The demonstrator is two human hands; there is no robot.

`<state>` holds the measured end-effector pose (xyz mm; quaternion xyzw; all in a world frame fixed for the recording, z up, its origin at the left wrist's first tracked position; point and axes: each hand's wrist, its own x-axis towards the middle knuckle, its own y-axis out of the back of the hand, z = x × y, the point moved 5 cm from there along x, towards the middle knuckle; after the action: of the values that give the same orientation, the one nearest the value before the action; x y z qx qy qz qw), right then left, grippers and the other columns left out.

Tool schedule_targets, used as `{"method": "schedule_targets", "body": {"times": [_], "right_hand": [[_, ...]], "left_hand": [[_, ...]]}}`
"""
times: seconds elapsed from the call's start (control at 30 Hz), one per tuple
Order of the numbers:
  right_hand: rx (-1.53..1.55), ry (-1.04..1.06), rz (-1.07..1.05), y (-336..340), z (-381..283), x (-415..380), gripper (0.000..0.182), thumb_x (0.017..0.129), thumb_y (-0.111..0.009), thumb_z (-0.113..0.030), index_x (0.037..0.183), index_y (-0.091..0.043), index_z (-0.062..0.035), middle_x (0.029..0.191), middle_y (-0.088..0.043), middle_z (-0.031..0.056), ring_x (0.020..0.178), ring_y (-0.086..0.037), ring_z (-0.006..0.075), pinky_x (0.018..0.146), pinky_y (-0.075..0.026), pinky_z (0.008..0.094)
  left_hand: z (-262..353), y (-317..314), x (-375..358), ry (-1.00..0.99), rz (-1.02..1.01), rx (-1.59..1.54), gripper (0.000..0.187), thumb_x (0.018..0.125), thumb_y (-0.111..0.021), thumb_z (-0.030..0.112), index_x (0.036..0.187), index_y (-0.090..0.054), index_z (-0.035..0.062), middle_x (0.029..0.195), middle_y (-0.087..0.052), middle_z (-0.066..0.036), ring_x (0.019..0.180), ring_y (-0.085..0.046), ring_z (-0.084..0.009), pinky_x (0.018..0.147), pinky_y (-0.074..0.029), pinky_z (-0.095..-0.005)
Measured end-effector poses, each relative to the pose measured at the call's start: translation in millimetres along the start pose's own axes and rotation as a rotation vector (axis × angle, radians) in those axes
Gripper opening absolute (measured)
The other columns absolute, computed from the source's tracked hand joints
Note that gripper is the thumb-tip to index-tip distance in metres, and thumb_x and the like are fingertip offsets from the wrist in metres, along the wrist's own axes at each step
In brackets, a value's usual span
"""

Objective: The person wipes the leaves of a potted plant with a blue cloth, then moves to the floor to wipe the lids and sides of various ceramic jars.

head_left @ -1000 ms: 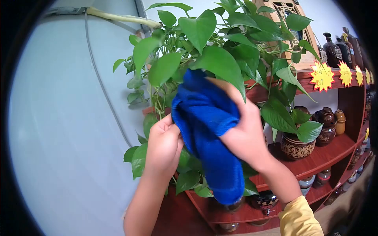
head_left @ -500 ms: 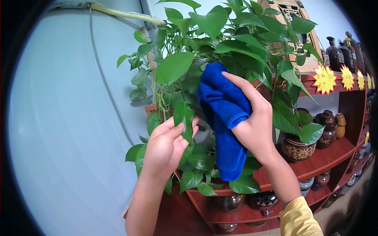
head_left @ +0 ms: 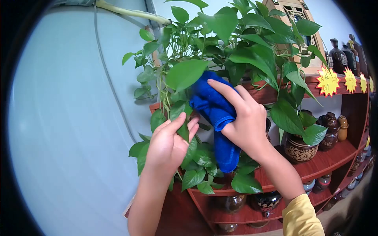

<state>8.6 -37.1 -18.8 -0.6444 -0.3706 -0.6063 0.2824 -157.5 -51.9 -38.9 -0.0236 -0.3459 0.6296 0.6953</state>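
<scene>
A leafy green potted vine [head_left: 220, 23] trails down over the wooden shelves. My left hand [head_left: 168, 143] pinches a hanging leaf [head_left: 183, 131] between thumb and fingers, palm turned up. In my right hand [head_left: 248, 122] is a bunched blue cloth [head_left: 220, 106], its lower end dangling. The cloth's left edge is right beside the pinched leaf, just below a broad leaf [head_left: 187, 74]. Part of the held leaf is hidden behind my thumb.
Red-brown shelves [head_left: 334, 155] curve away to the right with patterned jars [head_left: 301, 148], dark bottles [head_left: 338, 57] and yellow star-shaped price tags [head_left: 327, 81]. A carved wooden case [head_left: 293, 15] stands on top. On the left is a pale wall [head_left: 71, 118] with a cable.
My right hand has moved left with the cloth, bringing it up to the leaf in my left hand. The left hand keeps its pinch. The view has shifted slightly.
</scene>
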Motion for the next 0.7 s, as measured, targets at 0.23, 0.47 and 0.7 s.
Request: {"method": "schedule_targets", "body": {"times": [0.23, 0.47, 0.7], "right_hand": [[0.149, 0.058, 0.109, 11, -8, 0, 0.052, 0.066, -0.068, -0.015, 0.117, -0.058, -0.0169, 0.093, -0.059, 0.0132, 0.075, -0.062, 0.0335, 0.063, -0.051, 0.0384], [0.062, 0.085, 0.116, 19, 4, -11, 0.056, 0.063, -0.067, -0.011, 0.118, -0.058, -0.0177, 0.098, -0.06, 0.0128, 0.078, -0.063, 0.0321, 0.066, -0.052, 0.038], [0.336, -0.051, 0.284, 59, 35, -33, 0.045, 0.07, -0.068, -0.009, 0.113, -0.06, -0.0047, 0.096, -0.064, 0.0156, 0.087, -0.064, 0.0263, 0.079, -0.048, 0.0323]], "left_hand": [[0, 1, 6, -0.026, -0.07, 0.019, 0.025, 0.092, -0.047, 0.004, 0.116, -0.049, -0.003, 0.118, -0.054, -0.011, 0.11, -0.051, -0.0248, 0.101, -0.037, -0.0415], [2, -16, -10, 0.022, -0.13, -0.005, 0.03, 0.093, -0.044, 0.006, 0.121, -0.043, -0.0044, 0.126, -0.047, -0.018, 0.117, -0.047, -0.0264, 0.104, -0.035, -0.0437], [-40, -42, -49, 0.046, -0.274, 0.292, 0.049, 0.093, -0.041, 0.006, 0.137, -0.025, -0.0064, 0.14, -0.031, -0.024, 0.132, -0.032, -0.0325, 0.107, -0.03, -0.0407]]}}
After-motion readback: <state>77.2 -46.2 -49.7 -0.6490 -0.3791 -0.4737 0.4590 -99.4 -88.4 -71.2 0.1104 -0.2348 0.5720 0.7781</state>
